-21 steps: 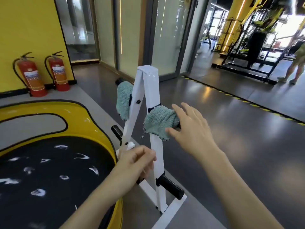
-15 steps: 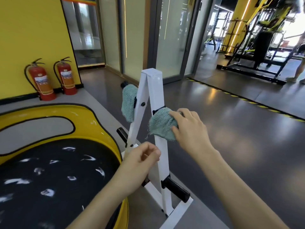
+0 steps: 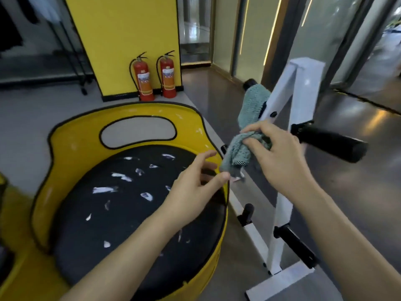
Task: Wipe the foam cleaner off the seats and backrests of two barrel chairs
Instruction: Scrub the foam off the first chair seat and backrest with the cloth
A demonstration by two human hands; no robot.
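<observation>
A yellow barrel chair (image 3: pixel 71 135) stands at the left, its black seat (image 3: pixel 121 213) dotted with white dabs of foam. My right hand (image 3: pixel 280 157) grips a teal cloth (image 3: pixel 236 155) that hangs down beside the chair's right rim. My left hand (image 3: pixel 195 187) is spread open just left of the cloth's lower end, over the seat edge, with its thumb close to the cloth. A second teal cloth (image 3: pixel 251 103) is draped on a peg of the white rack (image 3: pixel 301 101). A sliver of another yellow chair (image 3: pixel 4 192) shows at the far left edge.
The white rack's black pegs (image 3: pixel 329 144) stick out to the right of my hands, and its base (image 3: pixel 280 283) lies on the floor. Two red fire extinguishers (image 3: pixel 156 77) stand against a yellow wall behind the chair. Glass partitions run along the back right.
My right hand has pulled the teal cloth off the rack peg and brought it down-left toward the chair. My left hand has opened and moved toward the cloth. The view has turned left.
</observation>
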